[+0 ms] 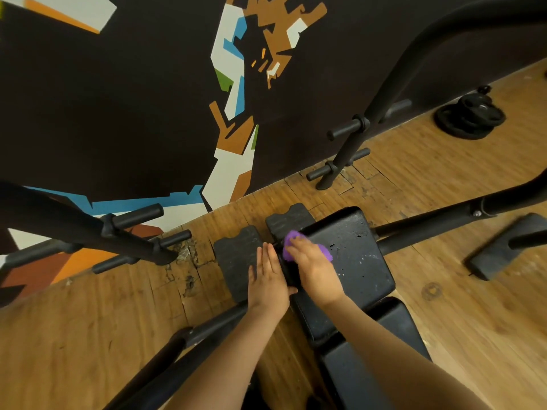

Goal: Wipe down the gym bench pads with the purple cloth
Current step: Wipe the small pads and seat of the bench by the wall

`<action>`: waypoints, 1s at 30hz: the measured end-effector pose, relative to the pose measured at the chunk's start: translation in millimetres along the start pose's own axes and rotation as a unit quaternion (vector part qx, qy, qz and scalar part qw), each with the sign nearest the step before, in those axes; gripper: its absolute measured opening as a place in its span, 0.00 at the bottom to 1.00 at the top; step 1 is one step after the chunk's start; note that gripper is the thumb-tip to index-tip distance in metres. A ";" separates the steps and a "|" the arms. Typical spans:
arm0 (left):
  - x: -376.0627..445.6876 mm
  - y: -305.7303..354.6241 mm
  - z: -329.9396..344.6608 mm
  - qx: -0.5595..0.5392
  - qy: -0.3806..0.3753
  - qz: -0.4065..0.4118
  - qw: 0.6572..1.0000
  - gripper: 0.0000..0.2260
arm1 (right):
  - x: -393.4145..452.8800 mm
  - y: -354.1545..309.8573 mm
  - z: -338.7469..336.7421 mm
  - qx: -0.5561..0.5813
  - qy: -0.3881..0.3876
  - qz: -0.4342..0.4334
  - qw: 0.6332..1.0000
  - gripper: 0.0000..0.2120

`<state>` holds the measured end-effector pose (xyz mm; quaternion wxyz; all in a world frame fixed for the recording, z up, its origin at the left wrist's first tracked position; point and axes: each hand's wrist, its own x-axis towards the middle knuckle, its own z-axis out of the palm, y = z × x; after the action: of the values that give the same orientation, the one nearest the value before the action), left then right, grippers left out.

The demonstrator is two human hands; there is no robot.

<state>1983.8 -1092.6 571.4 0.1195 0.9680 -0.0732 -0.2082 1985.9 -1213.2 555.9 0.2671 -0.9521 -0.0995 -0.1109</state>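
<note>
Two hands at the bench's (349, 261) far pad.
Right hand (315, 269) presses purple cloth (324, 252), fingers (296, 244) flat; left hand (268, 281), fingers extended, empty, steadies.

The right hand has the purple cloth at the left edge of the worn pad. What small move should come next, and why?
Probably sweep the purple cloth rightward across the pad: the right hand presses it at the left edge, and white specks lie further right.

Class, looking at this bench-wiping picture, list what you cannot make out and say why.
Head view:
- Most of the purple cloth: covered by the right hand.
- Rear bench pad: crossed by the right forearm, cut off at the bottom edge.
- Weight plates: too small to read markings.
- Left hand: whatever lies under its palm is hidden.
</note>
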 end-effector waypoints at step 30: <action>27.3 2.0 -32.1 0.278 -0.052 0.145 0.948 0.50 | -39.0 4.8 17.3 0.087 0.063 0.052 0.993 0.22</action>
<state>2021.8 -1093.4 589.8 -0.1291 0.9297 -0.2735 -0.2102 1952.6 -1213.1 528.8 0.3597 -0.9204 -0.0417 -0.1472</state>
